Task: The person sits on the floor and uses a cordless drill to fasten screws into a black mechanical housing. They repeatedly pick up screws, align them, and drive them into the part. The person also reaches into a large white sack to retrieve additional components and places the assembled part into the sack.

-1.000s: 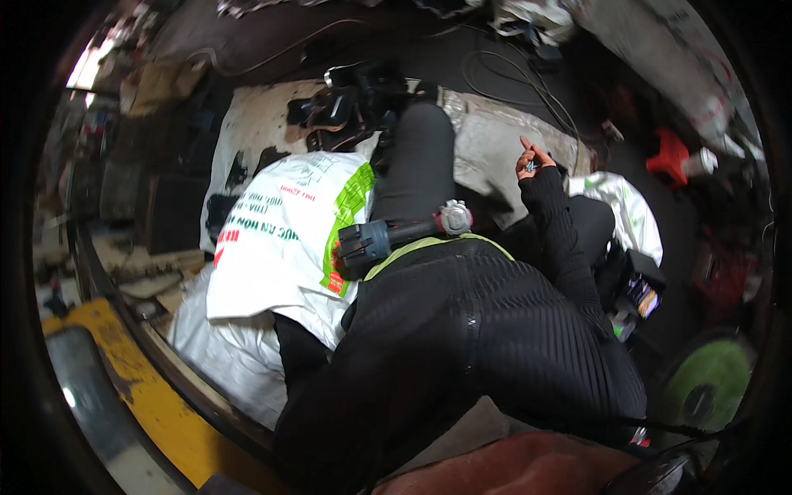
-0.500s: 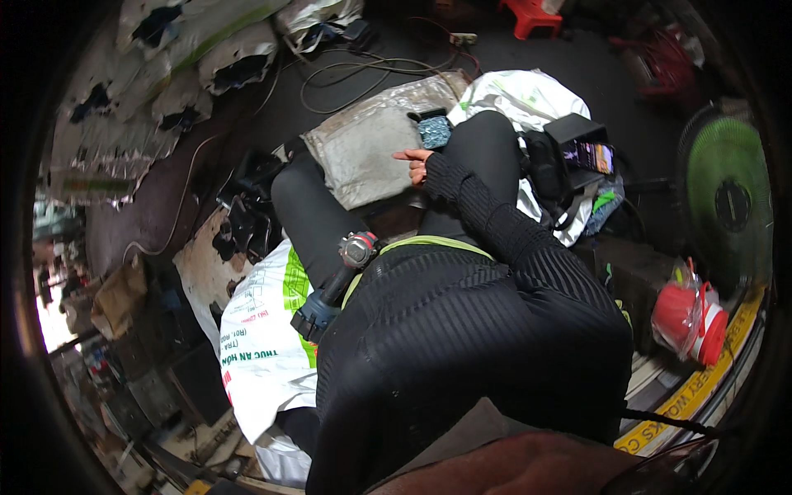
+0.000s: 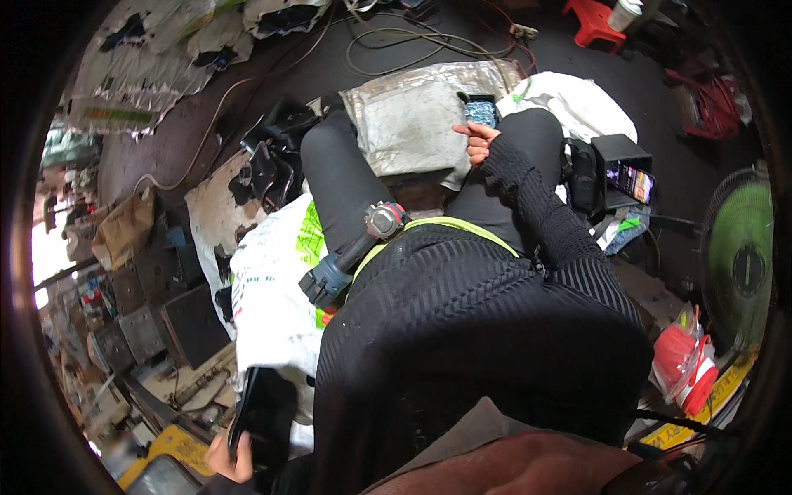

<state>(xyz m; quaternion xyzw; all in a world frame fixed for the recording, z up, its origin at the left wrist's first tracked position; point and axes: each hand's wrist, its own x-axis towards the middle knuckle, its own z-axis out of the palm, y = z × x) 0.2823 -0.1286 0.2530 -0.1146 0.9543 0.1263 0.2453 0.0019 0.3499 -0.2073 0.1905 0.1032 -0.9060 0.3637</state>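
At the lower left, my left hand [image 3: 231, 455] grips a long, glossy black piece [image 3: 257, 403], which looks like plastic, by its near end. Over my right thigh hovers my right hand [image 3: 478, 143], its index finger stretched out and the other fingers loosely curled; nothing shows in it. Just beyond those fingers sits a small dark box holding shiny bluish pieces [image 3: 480, 113], too small to name. Between my knees a worn grey cloth or sack [image 3: 417, 128] is spread. A cordless drill [image 3: 353, 247] with a red-and-grey head lies against my left thigh.
More black parts [image 3: 268, 169] are heaped beside my left knee. A white sack [image 3: 272, 289] lies at my left. On my right are a black box with a lit phone [image 3: 631, 181], a green fan [image 3: 742, 264] and a red jug [image 3: 685, 367]. Cables [image 3: 396, 41] loop across the floor ahead.
My left hand has come into view at the lower left with the black piece. My right hand's fingers are bent a little differently. The whole view has shifted.
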